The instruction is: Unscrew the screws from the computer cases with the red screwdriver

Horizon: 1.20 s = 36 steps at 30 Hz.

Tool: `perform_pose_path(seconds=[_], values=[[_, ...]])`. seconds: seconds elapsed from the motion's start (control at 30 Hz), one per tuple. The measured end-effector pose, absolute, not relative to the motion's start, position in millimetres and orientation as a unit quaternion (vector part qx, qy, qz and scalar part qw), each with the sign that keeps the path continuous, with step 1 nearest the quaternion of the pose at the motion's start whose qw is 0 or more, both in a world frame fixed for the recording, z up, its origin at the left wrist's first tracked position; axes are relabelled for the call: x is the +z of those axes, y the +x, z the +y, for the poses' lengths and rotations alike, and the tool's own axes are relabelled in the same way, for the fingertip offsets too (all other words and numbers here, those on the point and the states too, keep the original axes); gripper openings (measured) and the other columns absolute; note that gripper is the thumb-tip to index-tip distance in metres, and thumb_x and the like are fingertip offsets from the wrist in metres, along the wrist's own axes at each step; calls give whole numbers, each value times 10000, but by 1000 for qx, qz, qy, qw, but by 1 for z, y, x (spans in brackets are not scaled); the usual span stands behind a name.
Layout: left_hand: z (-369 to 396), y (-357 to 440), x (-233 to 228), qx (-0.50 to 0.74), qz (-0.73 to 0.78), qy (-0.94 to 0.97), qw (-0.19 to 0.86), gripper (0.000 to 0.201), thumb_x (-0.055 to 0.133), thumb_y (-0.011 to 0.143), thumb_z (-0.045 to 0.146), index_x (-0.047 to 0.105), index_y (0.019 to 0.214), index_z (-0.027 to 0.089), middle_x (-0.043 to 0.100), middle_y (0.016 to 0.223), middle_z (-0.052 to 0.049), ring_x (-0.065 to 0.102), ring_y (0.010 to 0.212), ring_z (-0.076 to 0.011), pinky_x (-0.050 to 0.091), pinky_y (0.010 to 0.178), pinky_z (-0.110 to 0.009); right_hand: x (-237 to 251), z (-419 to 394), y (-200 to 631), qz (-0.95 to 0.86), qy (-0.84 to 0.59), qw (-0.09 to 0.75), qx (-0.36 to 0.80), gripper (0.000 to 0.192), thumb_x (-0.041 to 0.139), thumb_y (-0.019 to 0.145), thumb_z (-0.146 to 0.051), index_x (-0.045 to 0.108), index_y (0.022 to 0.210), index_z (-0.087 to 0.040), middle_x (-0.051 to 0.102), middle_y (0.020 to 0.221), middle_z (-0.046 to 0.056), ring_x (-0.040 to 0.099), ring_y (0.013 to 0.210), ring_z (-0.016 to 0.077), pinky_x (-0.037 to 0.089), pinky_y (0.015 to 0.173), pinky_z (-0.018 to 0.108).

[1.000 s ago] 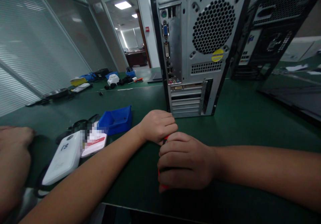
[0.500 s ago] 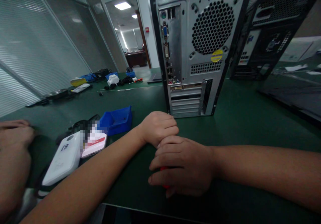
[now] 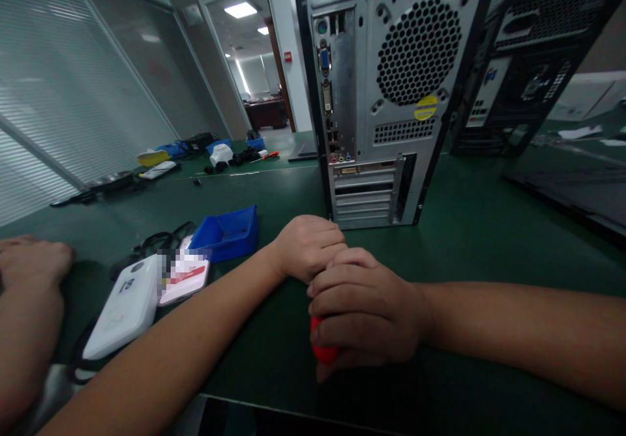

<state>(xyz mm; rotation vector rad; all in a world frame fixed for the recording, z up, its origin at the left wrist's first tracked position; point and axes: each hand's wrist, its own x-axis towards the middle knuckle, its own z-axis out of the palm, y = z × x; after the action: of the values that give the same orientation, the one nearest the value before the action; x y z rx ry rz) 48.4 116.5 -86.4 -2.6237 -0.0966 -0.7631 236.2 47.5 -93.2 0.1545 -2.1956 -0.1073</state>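
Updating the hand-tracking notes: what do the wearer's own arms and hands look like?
Both the left hand and right hand are ungloved. The left forearm and right forearm are bare, no sleeve in frame. No watch, bracelet, cable or marking shows; no ring visible, though some fingers are partly hidden.

Left hand (image 3: 309, 248), right hand (image 3: 366, 309) and both forearms (image 3: 508, 322) bare.

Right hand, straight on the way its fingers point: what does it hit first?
Most likely the left hand, right up against the right hand in this view; depth between them is unclear. Lower down, the left forearm lies ahead.
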Motion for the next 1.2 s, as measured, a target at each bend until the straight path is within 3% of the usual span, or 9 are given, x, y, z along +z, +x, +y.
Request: perform_pose_path(seconds=[0.23,0.4,0.63,0.83,1.03,1.13,1.2], values=[[113,50,-82,-292,-10,-937,192,309,437,1005,265,618,777,160,701,767,-42,706,813,-135,616,800,-267,-95,46,233,-914,63,394,-65,343,553,1014,-418,614,1219,-150,738,1157,25,631,1136,159,398,1020,350],[115,50,-86,-283,-29,-938,197,323,418,1014,269,626,795,155,690,742,-43,699,783,-130,611,776,-260,-97,47,235,-918,51,388,-72,382,610,958,-528,670,1165,-213,708,1209,37,603,1188,190,390,1027,377],[116,50,-89,-302,-11,-929,214,378,389,1021,370,624,814,158,702,774,-61,699,779,-144,616,758,-285,-94,46,237,-885,49,459,-56,184,619,979,-351,644,1075,-195,714,950,-3,655,938,158,436,913,351],[113,50,-83,-311,-20,-930,197,279,455,1001,272,638,826,155,708,766,-39,701,784,-130,612,767,-260,-94,44,234,-902,54,426,-54,295,605,986,-387,609,1167,-154,742,1114,20,649,1122,181,414,1017,360],[110,49,-81,-268,-45,-943,191,350,412,1021,295,650,796,169,699,755,-31,693,783,-118,608,815,-254,-98,46,234,-925,66,368,-68,320,566,998,-409,649,1222,-196,718,1186,20,593,1261,224,381,1061,392],[112,50,-85,-263,-66,-945,183,359,406,1022,285,632,775,155,683,731,-35,685,763,-115,605,805,-248,-97,47,235,-915,64,390,-79,355,613,960,-503,677,1167,-221,701,1222,30,576,1272,216,366,1078,405],[113,50,-89,-274,-61,-941,186,348,411,1019,288,624,781,149,681,730,-42,685,756,-121,610,797,-257,-96,47,236,-901,57,423,-80,282,632,964,-442,676,1142,-227,711,1180,17,593,1222,185,373,1067,382]])
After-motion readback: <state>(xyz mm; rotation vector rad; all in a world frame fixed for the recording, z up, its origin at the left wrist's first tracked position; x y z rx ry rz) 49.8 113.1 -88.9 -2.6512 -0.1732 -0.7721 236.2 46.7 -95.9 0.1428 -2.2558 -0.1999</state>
